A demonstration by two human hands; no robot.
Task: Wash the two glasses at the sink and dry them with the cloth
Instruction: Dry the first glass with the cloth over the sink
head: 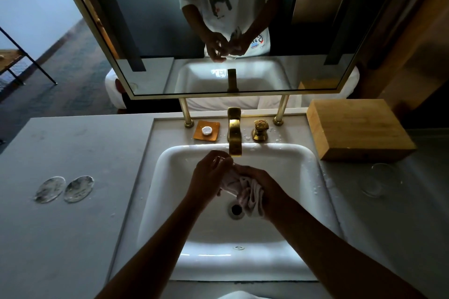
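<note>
Here, over a white sink (301, 167) set in a grey counter (73, 238), a person dries a clear drinking glass (224, 160) with a white cloth (245, 192). The left hand (209, 175) curls around the glass, holding it just below the spout of the brass faucet (234, 133); the glass is transparent and its outline is hard to make out in the dim light. The right hand (264, 189) grips the bunched cloth, whose loose folds hang down above the drain (236, 209). The second glass (379, 179) stands on the counter to the right of the sink, in front of a wooden box (357, 128), with water drops scattered near it. Behind the basin sit a brass tap handle (260, 130) and an orange soap dish (207, 131) holding a small round white soap (206, 130). Two round clear coasters (64, 189) lie side by side on the counter to the left. The gold-framed mirror (136, 96) reflects both hands and a white printed T-shirt.
</note>
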